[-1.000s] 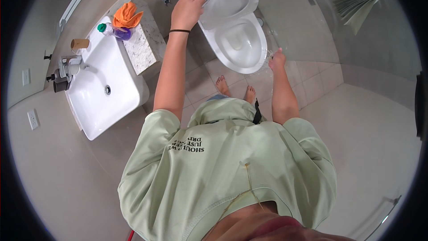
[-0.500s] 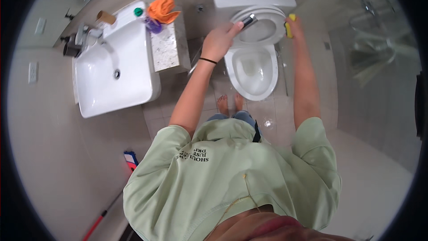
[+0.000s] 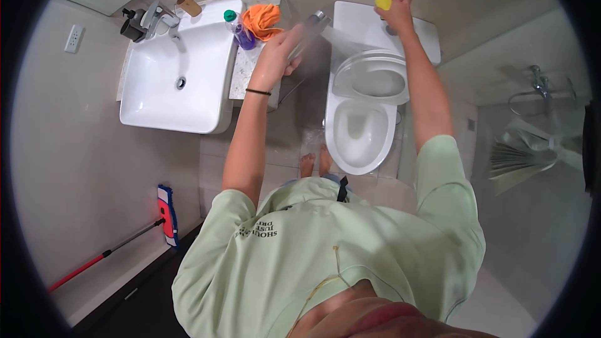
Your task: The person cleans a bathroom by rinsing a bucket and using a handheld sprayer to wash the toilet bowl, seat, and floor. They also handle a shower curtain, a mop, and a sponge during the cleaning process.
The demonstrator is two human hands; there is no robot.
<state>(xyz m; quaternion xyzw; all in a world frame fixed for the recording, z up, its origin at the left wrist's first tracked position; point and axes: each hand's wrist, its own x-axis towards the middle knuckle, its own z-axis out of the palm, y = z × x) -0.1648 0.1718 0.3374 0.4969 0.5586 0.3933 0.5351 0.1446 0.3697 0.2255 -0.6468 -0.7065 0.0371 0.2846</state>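
Note:
My left hand [image 3: 275, 56] is wrapped round a silver handheld bidet sprayer [image 3: 316, 20], blurred by motion. From its head a faint water spray fans out toward the white toilet tank [image 3: 350, 15]. A yellow sponge [image 3: 383, 3] is pinched in my right hand [image 3: 397, 14], over the back of the tank lid by the flush button. In front of the tank the toilet lid and seat [image 3: 372, 78] stand raised, and the bowl [image 3: 361, 138] lies exposed below them. The sprayer's hose is mostly hidden.
At left, a white sink [image 3: 169, 84] sits on a speckled counter [image 3: 243, 81]. A purple-liquid bottle [image 3: 241, 30] with a green cap and an orange cloth [image 3: 261, 22] lie beside it. A red-handled mop [image 3: 166, 216] leans by the left wall. Shower fittings [image 3: 539, 87] are behind glass at right.
My right hand has moved up with the sponge from beside the toilet lid to the tank top. My left hand has shifted left with the sprayer, whose spray now shows. The view has shifted.

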